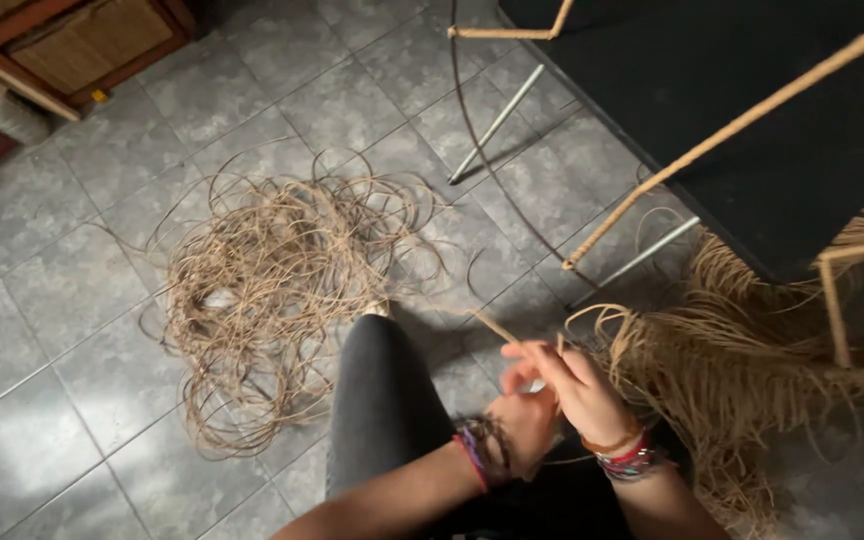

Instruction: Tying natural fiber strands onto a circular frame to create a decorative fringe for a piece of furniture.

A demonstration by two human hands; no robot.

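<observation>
My right hand [577, 385] pinches a thin tan rattan strand [497, 326] that runs up and left from my fingers. My left hand [522, 425] sits just below and behind it, fingers curled around the same strand, partly hidden by the right hand. Both wrists wear several coloured bracelets. To the right hangs a fringe of loose rattan fibres [732, 370] from a wrapped frame [742, 120]. My leg in dark trousers [382, 400] stretches out over the floor.
A large tangled pile of rattan strands [272, 290] lies on the grey tiled floor [52, 330] at centre left. A black surface [712, 70] on metal legs [497, 125] fills the upper right. Wooden furniture [72, 40] stands at the top left.
</observation>
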